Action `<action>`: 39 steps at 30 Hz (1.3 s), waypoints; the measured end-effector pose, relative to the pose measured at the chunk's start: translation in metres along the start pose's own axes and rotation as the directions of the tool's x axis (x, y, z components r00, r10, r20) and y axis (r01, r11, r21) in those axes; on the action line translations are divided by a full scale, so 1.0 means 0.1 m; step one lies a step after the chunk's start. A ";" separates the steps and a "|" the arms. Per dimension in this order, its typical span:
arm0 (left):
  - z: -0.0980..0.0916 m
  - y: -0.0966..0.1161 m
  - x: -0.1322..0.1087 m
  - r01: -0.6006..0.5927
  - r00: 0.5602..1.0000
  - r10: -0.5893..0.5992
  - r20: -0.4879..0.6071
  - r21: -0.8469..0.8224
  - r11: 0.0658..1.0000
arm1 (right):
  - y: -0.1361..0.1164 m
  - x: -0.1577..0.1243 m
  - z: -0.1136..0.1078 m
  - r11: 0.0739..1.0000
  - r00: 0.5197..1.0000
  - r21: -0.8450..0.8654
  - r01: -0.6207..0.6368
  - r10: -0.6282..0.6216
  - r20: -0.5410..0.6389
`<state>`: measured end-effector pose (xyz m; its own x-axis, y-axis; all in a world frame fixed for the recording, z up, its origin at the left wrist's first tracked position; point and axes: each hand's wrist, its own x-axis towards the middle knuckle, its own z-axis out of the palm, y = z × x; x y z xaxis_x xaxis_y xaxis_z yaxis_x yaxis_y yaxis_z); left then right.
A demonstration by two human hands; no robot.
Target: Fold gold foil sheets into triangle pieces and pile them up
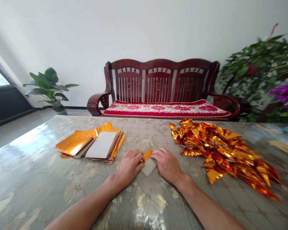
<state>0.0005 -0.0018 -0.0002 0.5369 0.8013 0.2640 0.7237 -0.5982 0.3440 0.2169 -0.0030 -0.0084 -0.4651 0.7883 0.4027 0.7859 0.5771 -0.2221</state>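
Note:
Between my hands, near the middle of the table, lies a sheet of gold foil paper (148, 155), partly folded, with its pale side showing as a pointed corner toward me. My left hand (131, 163) has its fingers closed on the sheet's left edge. On the right edge, my right hand (167, 162) pinches the paper with bent fingers. Parts of the sheet are hidden under the fingertips. Left of my hands rests a stack of gold foil sheets (78, 140), some pale side up. A heap of folded gold foil pieces (220, 150) spreads to the right.
The table (91, 191) has a glossy floral cover. Clear plastic wrap (261, 131) and tan card pieces (282, 147) lie at the far right. Behind stands a dark red wooden bench (158, 83) with a red patterned cushion (166, 109). Potted plants (50, 84) flank it.

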 end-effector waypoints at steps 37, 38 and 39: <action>0.02 -0.07 -0.12 -0.136 0.988 0.144 -0.055 0.134 0.982 | -0.18 -0.01 -0.18 0.974 0.991 -0.226 0.023 0.008 0.134; 0.01 -0.08 -0.10 -0.108 0.993 0.115 -0.040 0.143 0.984 | -0.17 0.00 -0.17 0.971 0.991 -0.236 0.028 0.004 0.137; 0.00 -0.10 -0.09 -0.090 0.995 0.094 -0.024 0.146 0.985 | -0.16 0.00 -0.17 0.969 0.990 -0.245 0.033 0.001 0.139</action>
<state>-0.0119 -0.0028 -0.0062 0.5922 0.7409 0.3168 0.7281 -0.6604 0.1835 0.2113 -0.0154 0.0101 -0.5166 0.8110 0.2747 0.8457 0.5334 0.0158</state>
